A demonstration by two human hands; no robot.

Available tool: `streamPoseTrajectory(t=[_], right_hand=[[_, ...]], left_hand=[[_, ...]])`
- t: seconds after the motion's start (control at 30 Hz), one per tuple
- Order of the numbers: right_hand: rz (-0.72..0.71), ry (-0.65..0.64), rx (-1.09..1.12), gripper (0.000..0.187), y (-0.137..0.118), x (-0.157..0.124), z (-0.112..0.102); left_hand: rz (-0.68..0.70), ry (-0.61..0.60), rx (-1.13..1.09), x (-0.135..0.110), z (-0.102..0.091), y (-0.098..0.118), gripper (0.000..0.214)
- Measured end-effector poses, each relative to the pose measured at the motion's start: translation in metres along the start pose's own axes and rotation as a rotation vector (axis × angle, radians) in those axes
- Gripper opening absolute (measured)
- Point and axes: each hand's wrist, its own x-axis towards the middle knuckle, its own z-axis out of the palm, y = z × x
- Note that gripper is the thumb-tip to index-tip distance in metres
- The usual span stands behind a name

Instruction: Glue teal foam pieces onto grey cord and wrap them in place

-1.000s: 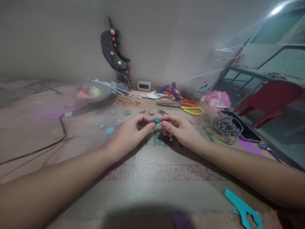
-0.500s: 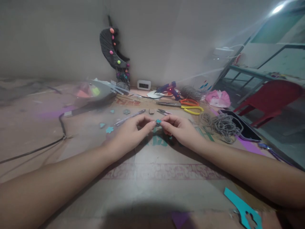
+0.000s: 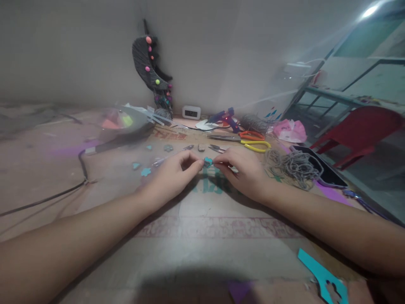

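Observation:
My left hand (image 3: 172,175) and my right hand (image 3: 243,169) meet over the middle of the cardboard-covered surface (image 3: 202,236). Both pinch a small teal foam piece (image 3: 208,161) between thumb and fingertips, the fingers of each hand curled. A little to the left lie other small teal cutouts (image 3: 146,172). A pen (image 3: 161,161) lies just behind my left hand.
Yellow and orange scissors (image 3: 253,145), a purple glue gun (image 3: 224,118), grey yarn (image 3: 292,166), small snips (image 3: 217,148) and a bowl of coloured bits (image 3: 122,124) lie beyond. A teal foam offcut (image 3: 322,276) lies near right. A black cable (image 3: 84,169) runs left. A red chair (image 3: 363,131) stands right.
My right hand has turned more palm-down and shifted slightly right; the teal piece stays pinched between both hands.

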Motion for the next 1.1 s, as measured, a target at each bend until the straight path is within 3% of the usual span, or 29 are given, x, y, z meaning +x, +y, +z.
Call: streamPoseTrajectory(t=[0.27, 0.5, 0.7, 0.9, 1.1], right_hand=[[-0.024, -0.019, 0.064, 0.022, -0.006, 0.002, -0.002], [0.402, -0.023, 0.254, 0.013, -0.015, 0.004, -0.002], [0.619, -0.064, 0.578, 0.015, -0.021, 0.008, 0.000], [0.668, -0.063, 0.652, 0.020, -0.019, 0.009, 0.002], [0.646, -0.065, 0.581, 0.019, -0.022, 0.010, 0.000]], left_hand=[[0.035, -0.039, 0.030, -0.001, 0.001, 0.002, 0.024], [0.036, -0.069, 0.025, -0.003, -0.001, 0.001, 0.026], [0.012, -0.083, -0.043, -0.002, -0.001, 0.003, 0.025], [-0.047, -0.118, -0.171, -0.001, 0.001, 0.000, 0.024], [-0.053, -0.091, -0.186, -0.002, 0.002, -0.002, 0.022]])
